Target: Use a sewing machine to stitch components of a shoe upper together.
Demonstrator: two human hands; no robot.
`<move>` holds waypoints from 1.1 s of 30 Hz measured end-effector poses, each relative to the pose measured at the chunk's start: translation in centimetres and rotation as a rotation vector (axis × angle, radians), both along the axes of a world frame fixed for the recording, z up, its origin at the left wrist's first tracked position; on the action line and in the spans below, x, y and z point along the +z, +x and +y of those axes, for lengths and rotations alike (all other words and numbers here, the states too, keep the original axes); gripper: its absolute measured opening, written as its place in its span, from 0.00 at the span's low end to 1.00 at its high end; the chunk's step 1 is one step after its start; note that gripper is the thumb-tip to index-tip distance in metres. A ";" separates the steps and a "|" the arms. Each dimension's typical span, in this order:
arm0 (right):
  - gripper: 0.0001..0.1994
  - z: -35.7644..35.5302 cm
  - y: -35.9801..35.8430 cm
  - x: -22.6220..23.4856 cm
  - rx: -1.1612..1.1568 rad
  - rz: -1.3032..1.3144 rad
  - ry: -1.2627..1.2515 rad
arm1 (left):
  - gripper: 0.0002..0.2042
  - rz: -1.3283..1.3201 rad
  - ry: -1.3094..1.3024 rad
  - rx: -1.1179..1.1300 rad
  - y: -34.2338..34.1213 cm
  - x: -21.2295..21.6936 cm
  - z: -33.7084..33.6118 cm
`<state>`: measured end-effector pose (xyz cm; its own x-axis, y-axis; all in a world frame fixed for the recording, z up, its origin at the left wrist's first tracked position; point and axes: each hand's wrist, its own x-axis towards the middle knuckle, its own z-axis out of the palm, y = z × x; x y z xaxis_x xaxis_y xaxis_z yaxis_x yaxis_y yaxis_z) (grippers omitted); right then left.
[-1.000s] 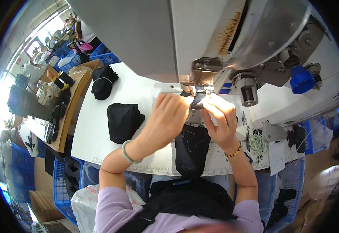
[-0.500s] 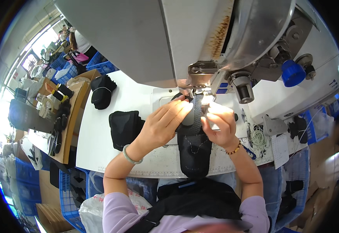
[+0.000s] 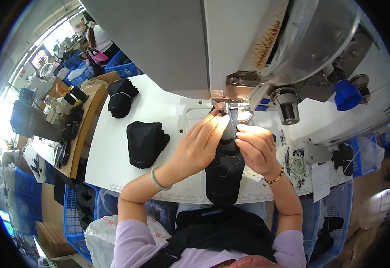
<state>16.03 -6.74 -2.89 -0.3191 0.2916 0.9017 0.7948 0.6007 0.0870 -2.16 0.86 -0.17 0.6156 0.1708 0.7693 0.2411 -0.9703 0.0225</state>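
A long black fabric piece (image 3: 224,178) with pale stitch lines reaches from under the sewing machine's presser foot (image 3: 232,105) toward me, past the table's front edge. On its upper part lies a dark grey strip (image 3: 233,123). My left hand (image 3: 199,144) is closed, with fingers together and tips pressed on the fabric just left of the strip, near the foot. My right hand (image 3: 258,149) pinches the strip's right edge between thumb and fingers. The needle is too small to make out in the glare of the lamp.
On the white table to the left lie a black fabric stack (image 3: 146,144) and a tied black bundle (image 3: 121,98). Pale cord (image 3: 297,164) sits at right. The machine head (image 3: 159,44) overhangs the work. Blue baskets (image 3: 78,219) stand below the table.
My right hand's fingers have come down from beside the foot onto the strip's edge. My left hand stays pressed on the fabric. The whole view has shifted a little.
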 end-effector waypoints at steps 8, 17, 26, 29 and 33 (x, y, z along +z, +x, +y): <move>0.14 0.4 0.4 -0.1 -0.032 -0.025 -0.031 | 0.23 -0.078 0.024 -0.047 0.5 -0.9 1.4; 0.13 0.9 0.3 0.4 -0.097 -0.040 -0.034 | 0.24 -0.145 0.002 -0.133 0.7 -2.2 3.4; 0.13 0.8 0.1 0.6 -0.140 -0.002 -0.143 | 0.20 -0.170 0.050 -0.128 1.0 -2.6 5.0; 0.13 0.9 -0.2 0.7 -0.162 0.005 -0.149 | 0.19 -0.176 0.034 -0.147 1.1 -2.6 5.5; 0.13 1.1 -0.9 0.4 -0.243 0.045 -0.118 | 0.20 -0.160 0.048 -0.124 0.9 -2.3 5.5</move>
